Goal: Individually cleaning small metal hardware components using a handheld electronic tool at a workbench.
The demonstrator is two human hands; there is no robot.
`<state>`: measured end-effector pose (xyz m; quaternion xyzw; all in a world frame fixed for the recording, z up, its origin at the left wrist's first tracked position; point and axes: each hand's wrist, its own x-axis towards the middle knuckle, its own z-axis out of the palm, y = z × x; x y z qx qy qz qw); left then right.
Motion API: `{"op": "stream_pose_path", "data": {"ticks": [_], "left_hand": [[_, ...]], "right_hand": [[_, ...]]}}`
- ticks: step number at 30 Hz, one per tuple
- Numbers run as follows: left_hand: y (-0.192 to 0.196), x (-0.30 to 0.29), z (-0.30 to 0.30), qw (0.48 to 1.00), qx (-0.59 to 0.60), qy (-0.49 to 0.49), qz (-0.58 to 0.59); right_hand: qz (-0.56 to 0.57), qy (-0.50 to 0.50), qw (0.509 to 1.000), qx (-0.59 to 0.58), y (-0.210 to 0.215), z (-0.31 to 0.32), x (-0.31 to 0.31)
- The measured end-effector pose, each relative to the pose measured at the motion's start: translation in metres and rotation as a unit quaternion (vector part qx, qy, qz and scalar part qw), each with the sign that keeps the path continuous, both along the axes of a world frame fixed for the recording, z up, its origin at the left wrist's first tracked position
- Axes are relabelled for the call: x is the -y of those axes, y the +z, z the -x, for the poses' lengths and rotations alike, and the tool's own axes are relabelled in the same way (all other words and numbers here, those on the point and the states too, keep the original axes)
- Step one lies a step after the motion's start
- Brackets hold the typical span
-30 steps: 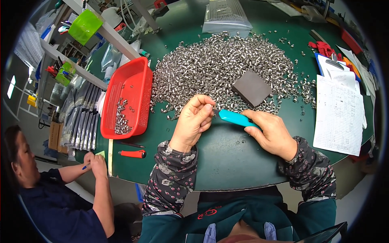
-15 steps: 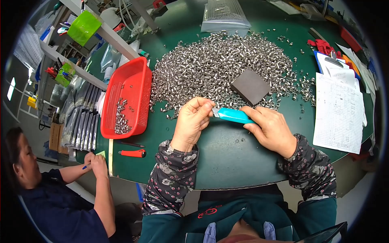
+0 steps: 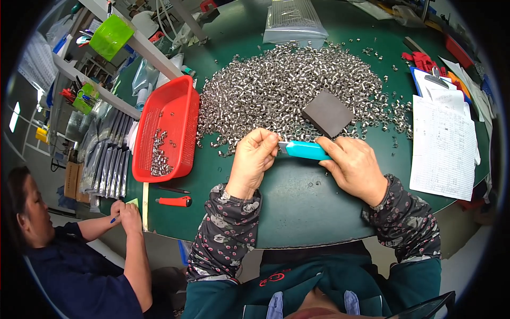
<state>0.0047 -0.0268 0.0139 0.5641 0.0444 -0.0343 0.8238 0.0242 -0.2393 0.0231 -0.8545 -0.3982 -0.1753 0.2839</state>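
My right hand (image 3: 355,166) grips a turquoise utility knife (image 3: 304,150), its tip pointing left toward my left hand (image 3: 255,158). My left hand is curled shut right at the knife's tip; whether it pinches a small part there is hidden by the fingers. Just beyond both hands a wide heap of small shiny metal rings (image 3: 287,90) spreads over the green table (image 3: 297,207). A dark grey block (image 3: 328,112) lies on the heap, above the knife.
A red mesh basket (image 3: 180,106) with a few metal rings stands left. An orange-handled cutter (image 3: 175,201) lies near the front edge. Paper sheets (image 3: 443,149) and a clipboard sit right, a clear bag (image 3: 295,20) at the back. Another person (image 3: 69,255) writes at lower left.
Both hands have shifted slightly toward the heap with the knife; the left fist has closed in on the knife's tip. The person at left stays in place.
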Motion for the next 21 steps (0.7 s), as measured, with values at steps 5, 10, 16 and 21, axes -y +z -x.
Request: {"op": "stream_pose_path", "data": {"ticks": [5, 10, 16, 21], "left_hand": [[-0.0005, 0.0001, -0.0003, 1.000, -0.008, -0.003, 0.007], [-0.0008, 0.0002, -0.0010, 1.000, -0.020, -0.004, 0.004], [-0.0034, -0.0016, -0.0023, 0.999, -0.030, -0.014, -0.002], [0.0000, -0.0018, -0.0014, 0.997, -0.047, -0.041, 0.043]], "right_hand": [[0.009, -0.005, 1.000, 0.021, -0.0014, -0.0008, 0.0005], [0.011, -0.005, 0.999, 0.030, -0.0015, -0.0010, 0.0007], [0.008, -0.001, 1.000, 0.022, 0.0014, -0.0010, 0.0011], [-0.056, -0.011, 0.998, 0.012, 0.0029, -0.0053, 0.0008]]}}
